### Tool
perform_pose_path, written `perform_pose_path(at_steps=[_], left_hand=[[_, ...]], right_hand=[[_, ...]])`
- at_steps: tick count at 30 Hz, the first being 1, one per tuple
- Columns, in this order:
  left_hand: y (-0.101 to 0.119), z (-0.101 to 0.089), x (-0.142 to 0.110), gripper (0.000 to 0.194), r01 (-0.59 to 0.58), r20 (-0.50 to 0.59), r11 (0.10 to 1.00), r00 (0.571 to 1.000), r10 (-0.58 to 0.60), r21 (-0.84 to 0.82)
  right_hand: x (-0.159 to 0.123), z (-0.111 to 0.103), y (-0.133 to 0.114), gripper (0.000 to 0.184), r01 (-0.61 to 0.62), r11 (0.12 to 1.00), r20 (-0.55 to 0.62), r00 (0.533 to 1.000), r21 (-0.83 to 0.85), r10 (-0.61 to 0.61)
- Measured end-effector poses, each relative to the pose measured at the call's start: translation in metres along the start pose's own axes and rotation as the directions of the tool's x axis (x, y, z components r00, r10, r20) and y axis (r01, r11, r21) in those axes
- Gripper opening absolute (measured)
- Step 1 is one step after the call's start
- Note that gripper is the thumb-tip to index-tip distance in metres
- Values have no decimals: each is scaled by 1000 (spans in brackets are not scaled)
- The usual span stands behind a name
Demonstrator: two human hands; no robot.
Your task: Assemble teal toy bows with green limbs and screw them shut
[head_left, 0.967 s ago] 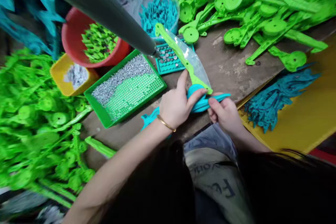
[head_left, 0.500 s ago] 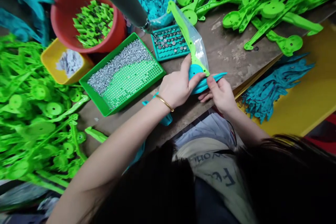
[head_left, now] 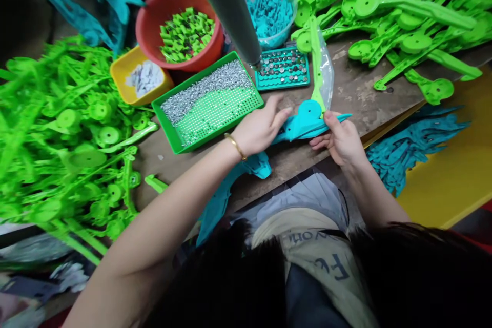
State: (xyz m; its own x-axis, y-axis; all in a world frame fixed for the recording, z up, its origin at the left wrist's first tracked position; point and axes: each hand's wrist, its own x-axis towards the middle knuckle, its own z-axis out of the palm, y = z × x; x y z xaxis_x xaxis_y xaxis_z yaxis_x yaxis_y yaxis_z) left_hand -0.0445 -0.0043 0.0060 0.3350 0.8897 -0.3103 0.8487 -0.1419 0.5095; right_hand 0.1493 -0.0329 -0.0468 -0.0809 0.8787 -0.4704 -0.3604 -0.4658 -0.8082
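Hands: two, left hand [head_left: 258,127] and right hand [head_left: 342,139]. Bracelet [head_left: 236,146]: one. Containers, far side: five in all, namely one red bowl [head_left: 146,25], one yellow container [head_left: 120,76], one clear tub [head_left: 274,41], one green tray [head_left: 215,118], one teal tray [head_left: 265,81]. Grey pole [head_left: 236,15]: one. Between hands: one blue assembly [head_left: 307,124], layers not countable; just beyond, one clear blade [head_left: 326,74]. Large green heaps: two, left heap [head_left: 77,138] and far-right heap [head_left: 418,13], pieces overlapping, not countable. Blue pile [head_left: 413,143], right: one. Metal bits [head_left: 282,69] in teal tray: dozens, too small for exact count.
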Motion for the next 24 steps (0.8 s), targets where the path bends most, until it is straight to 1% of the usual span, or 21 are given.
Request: perform_pose_path(at_steps=[1,3,6,8,11,13,14,15,16,17,18,19,20,21,22,23,24], left_hand=[[-6,0,-6,50,50,3,997,999,-51,58],[-16,3,-17,55,128,10,976,991,-132,178],[-22,16,-21,60,188,-54,956,982,-180,226],[-22,22,-17,61,191,-78,959,981,-178,211],[-22,20,-18,54,172,-115,976,981,-157,130],[-27,14,-32,44,109,-205,991,975,-91,78],[-31,11,-43,41,79,-264,995,963,-59,66],[-36,9,-56,40,61,-310,996,950,-37,67],[-41,7,-70,40,83,-324,994,945,-56,69],[-46,6,-84,41,131,-279,989,954,-107,70],[-51,6,-95,42,189,-183,978,968,-172,84],[-55,6,-105,45,244,-89,963,968,-235,110],[-58,6,-111,47,285,-11,947,958,-287,146],[-60,7,-115,49,311,35,933,946,-322,184],[-62,8,-116,50,326,44,920,938,-343,217],[-62,8,-116,50,336,31,910,935,-354,243],[-62,8,-115,52,341,17,903,934,-357,261]], right_hand=[[0,-1,0,56,5,1000,-5,1000,1,-5],[1,-1,1,56,16,1000,2,1000,1,-16],[1,1,1,56,15,1000,9,1000,-12,-15],[2,2,0,56,10,1000,-4,1000,-21,-10],[4,1,-3,58,0,1000,-20,1000,-23,0],[5,-3,-7,59,-4,1000,-37,999,-23,3],[6,-6,-9,59,-3,1000,-49,999,-20,2],[8,-10,-10,58,1,1000,-64,998,-14,-2],[9,-14,-12,56,5,1000,-78,997,-7,-6],[11,-18,-13,53,11,1000,-95,995,1,-11],[13,-22,-14,49,15,1000,-109,994,3,-14],[15,-25,-16,45,17,1000,-120,993,-3,-17],[18,-28,-17,40,18,1000,-130,991,-18,-21],[20,-30,-17,37,23,999,-137,990,-37,-28],[22,-31,-18,34,32,998,-141,989,-56,-39],[22,-30,-18,33,42,997,-140,989,-72,-52],[21,-26,-17,35,41,995,-125,991,-87,-52]])
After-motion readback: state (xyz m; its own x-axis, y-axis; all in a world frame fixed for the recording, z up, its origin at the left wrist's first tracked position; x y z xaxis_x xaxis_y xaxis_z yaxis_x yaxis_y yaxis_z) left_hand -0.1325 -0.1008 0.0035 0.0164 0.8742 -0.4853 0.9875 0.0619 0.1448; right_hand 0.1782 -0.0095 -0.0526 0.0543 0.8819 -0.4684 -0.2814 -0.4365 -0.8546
